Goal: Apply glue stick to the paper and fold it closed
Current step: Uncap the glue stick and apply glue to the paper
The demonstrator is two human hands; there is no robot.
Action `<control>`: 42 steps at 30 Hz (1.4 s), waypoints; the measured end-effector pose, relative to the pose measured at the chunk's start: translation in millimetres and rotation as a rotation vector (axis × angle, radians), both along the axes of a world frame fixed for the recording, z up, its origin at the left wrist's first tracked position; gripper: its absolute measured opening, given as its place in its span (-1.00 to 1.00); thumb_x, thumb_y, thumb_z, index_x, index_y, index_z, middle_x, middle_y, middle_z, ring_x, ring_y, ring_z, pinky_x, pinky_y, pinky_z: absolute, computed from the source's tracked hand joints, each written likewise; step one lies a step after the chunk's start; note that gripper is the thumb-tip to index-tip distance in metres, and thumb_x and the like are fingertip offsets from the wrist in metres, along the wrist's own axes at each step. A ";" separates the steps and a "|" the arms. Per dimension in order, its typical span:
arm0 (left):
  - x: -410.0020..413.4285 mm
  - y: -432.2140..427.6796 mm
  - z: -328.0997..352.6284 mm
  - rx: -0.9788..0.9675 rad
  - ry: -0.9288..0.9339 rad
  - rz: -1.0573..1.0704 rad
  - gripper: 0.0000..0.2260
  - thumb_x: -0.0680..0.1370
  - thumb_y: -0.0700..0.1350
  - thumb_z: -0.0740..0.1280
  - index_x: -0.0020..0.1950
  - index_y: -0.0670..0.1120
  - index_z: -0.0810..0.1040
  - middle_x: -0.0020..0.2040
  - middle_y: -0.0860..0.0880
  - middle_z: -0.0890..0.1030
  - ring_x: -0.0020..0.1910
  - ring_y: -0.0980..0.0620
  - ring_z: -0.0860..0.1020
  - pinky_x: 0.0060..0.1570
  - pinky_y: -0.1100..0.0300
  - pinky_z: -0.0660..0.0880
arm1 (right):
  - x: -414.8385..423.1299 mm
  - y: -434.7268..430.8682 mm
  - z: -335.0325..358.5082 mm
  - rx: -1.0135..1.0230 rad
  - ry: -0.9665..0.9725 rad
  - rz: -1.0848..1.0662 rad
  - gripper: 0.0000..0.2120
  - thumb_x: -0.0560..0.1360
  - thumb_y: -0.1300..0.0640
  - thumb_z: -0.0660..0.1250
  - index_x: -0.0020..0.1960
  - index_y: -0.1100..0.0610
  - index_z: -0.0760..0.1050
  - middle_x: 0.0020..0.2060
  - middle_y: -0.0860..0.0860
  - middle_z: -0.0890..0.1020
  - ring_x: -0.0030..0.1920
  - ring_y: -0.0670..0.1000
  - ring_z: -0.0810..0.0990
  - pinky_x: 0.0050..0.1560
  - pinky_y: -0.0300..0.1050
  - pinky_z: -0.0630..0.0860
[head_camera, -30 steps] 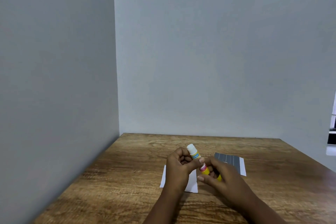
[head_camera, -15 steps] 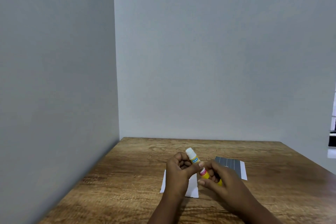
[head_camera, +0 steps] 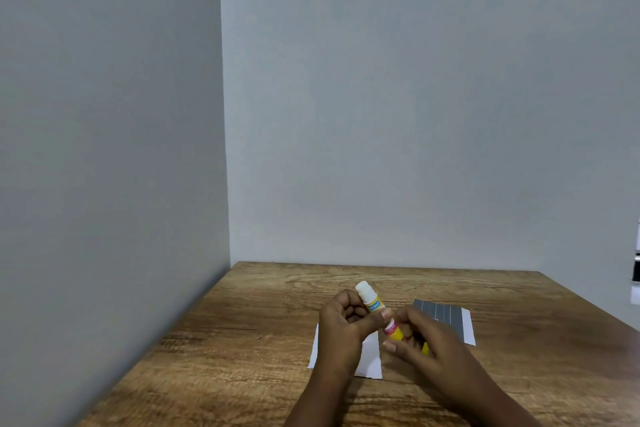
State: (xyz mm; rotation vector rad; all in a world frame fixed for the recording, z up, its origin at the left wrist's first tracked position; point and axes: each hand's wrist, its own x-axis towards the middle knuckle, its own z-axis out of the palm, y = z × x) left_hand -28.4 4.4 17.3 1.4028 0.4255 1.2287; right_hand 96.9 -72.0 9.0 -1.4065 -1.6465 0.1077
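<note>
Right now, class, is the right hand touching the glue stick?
Touching. In the head view the right hand grips the glue stick round its yellow lower end.

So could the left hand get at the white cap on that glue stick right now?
Probably yes. The left hand grips the glue stick just below the white cap, which pokes out bare above it; the right hand holds the lower end.

Wooden table (head_camera: 242,340): white paper (head_camera: 370,360), grey sheet (head_camera: 446,317) lying flat.
</note>
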 end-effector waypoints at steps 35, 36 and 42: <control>-0.8 1.8 -3.0 -0.008 0.000 -0.045 -0.82 0.36 -0.41 0.43 -0.25 -0.25 0.44 -0.51 0.05 0.46 -0.47 0.15 0.42 -0.42 0.34 0.42 | 3.2 5.0 -4.0 -0.019 0.086 0.007 -0.36 0.07 -0.56 0.21 -0.14 -0.07 0.51 -0.25 0.14 0.58 -0.30 -0.01 0.50 -0.30 -0.30 0.36; -0.6 2.0 -3.4 0.000 0.009 -0.052 -0.83 0.36 -0.41 0.43 -0.24 -0.26 0.44 -0.51 0.06 0.47 -0.47 0.16 0.43 -0.42 0.34 0.43 | 4.7 5.5 -4.3 -0.017 0.081 -0.006 -0.37 0.07 -0.56 0.20 -0.18 -0.06 0.50 -0.27 0.13 0.57 -0.31 -0.03 0.48 -0.32 -0.30 0.34; -0.2 3.8 -2.0 -0.034 0.026 -0.099 -0.81 0.30 -0.29 0.47 -0.15 -0.26 0.55 -0.34 -0.07 0.56 -0.28 0.01 0.52 -0.24 0.20 0.51 | 5.7 3.2 0.5 -0.088 0.139 0.115 -0.79 0.35 -0.13 0.32 -0.23 0.02 0.49 -0.40 -0.05 0.60 -0.35 -0.15 0.52 -0.30 -0.29 0.38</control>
